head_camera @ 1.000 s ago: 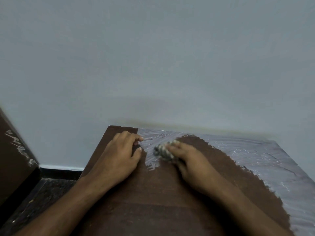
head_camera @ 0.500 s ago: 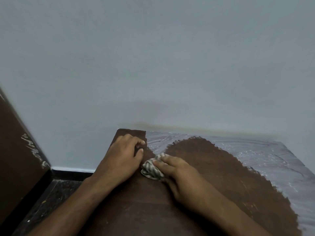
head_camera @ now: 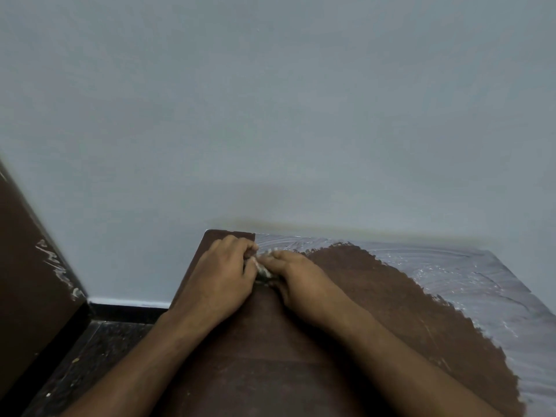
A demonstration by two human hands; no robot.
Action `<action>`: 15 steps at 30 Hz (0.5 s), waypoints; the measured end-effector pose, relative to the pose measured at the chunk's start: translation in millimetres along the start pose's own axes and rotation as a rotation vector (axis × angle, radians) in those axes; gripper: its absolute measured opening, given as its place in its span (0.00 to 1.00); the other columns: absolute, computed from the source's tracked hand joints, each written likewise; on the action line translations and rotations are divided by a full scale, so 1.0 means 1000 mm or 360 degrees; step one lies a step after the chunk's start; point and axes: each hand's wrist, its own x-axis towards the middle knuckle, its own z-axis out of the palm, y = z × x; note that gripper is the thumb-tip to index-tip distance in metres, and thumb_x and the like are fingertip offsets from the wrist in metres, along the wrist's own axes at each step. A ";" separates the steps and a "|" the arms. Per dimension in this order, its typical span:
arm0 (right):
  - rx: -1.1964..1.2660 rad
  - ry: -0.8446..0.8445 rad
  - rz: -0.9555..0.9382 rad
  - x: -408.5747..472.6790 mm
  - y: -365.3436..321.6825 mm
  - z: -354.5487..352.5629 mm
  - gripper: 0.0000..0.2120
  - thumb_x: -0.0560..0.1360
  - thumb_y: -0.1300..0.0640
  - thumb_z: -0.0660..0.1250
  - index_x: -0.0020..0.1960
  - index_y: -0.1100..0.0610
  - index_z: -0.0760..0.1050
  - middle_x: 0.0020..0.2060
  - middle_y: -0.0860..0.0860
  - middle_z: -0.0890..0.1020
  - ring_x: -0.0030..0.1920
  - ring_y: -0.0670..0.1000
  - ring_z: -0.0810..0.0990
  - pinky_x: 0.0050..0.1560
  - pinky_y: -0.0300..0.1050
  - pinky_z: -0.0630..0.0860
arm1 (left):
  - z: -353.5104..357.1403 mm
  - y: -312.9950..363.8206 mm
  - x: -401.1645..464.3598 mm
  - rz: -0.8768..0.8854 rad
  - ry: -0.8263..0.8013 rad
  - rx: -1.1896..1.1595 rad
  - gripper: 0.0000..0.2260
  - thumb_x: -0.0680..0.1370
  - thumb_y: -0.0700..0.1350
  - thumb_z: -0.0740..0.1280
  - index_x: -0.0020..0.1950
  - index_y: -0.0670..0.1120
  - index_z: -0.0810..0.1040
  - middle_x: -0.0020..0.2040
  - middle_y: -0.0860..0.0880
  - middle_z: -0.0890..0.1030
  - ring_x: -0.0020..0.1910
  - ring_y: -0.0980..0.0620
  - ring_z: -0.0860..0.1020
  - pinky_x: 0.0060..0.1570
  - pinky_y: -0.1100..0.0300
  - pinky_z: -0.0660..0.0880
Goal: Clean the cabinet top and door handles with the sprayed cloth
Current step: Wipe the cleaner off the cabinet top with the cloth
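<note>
Left hand [head_camera: 221, 279] curled, resting on cabinet top [head_camera: 376, 296]. Right hand [head_camera: 296, 278] clamped on cloth [head_camera: 264, 270], beside pale film [head_camera: 466, 275].

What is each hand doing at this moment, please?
Left hand: fingers curled, resting on the cabinet top, beside the cloth; whether it grips the cloth cannot be told.
Right hand: holds the cloth, pressed on the cabinet top.

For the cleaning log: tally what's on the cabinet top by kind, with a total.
Hands: 2, left hand and right hand
Cloths: 1, striped cloth between them
Total: 3, on the cabinet top
</note>
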 end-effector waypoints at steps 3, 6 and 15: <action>-0.0095 0.0055 0.0125 0.025 0.010 0.005 0.22 0.80 0.54 0.63 0.73 0.51 0.69 0.68 0.54 0.75 0.67 0.57 0.73 0.67 0.50 0.71 | -0.004 0.003 0.002 0.0005 0.0047 0.0046 0.17 0.78 0.47 0.66 0.67 0.50 0.75 0.61 0.52 0.76 0.63 0.51 0.72 0.64 0.55 0.71; -0.0117 0.0067 0.0111 0.022 0.001 0.017 0.23 0.80 0.56 0.61 0.75 0.53 0.67 0.69 0.55 0.74 0.69 0.58 0.71 0.70 0.50 0.68 | -0.011 0.003 0.002 -0.0035 0.0092 0.0060 0.16 0.79 0.46 0.65 0.67 0.49 0.76 0.62 0.52 0.77 0.65 0.52 0.71 0.64 0.56 0.70; -0.0086 0.0084 0.0201 0.053 0.005 0.016 0.22 0.79 0.56 0.61 0.73 0.53 0.69 0.65 0.57 0.76 0.65 0.60 0.72 0.67 0.52 0.71 | -0.014 -0.002 0.009 -0.0185 -0.0063 0.0134 0.20 0.81 0.50 0.63 0.73 0.50 0.69 0.70 0.51 0.73 0.70 0.51 0.68 0.68 0.55 0.66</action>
